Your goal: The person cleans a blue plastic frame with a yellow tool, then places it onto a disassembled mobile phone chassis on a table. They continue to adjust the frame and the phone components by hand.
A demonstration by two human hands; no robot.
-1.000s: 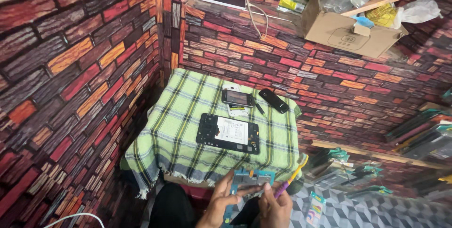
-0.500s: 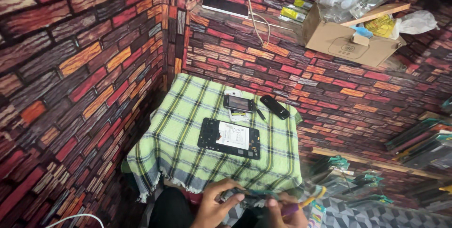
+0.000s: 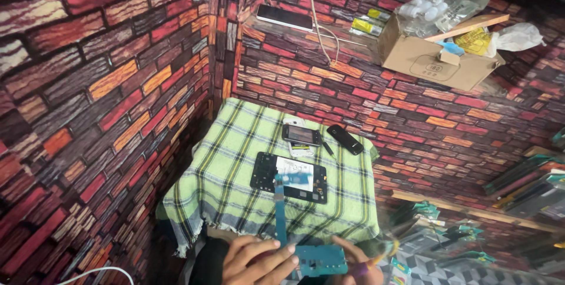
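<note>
Hands pinching a teal circuit board (image 3: 321, 259) — below the plaid cloth (image 3: 235, 161).
Your left hand (image 3: 256, 261) and right hand (image 3: 356, 261) both grip it; opened phone (image 3: 289, 177) mid-cloth, two handsets (image 3: 301, 135) behind.

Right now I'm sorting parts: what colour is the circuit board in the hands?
Teal blue-green circuit board, seen in the head view.

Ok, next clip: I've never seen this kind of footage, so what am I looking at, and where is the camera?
No machine here: a person wears one camera on the head, looking down at their own bare hands. The left hand and right hand together hold a blue-green circuit board with a long strip rising from it. Ahead stands a small table under a green checked cloth. On it lie an opened phone frame, a small phone and a black handset. Brick-patterned walls surround it; a cardboard box sits on a ledge.
</note>
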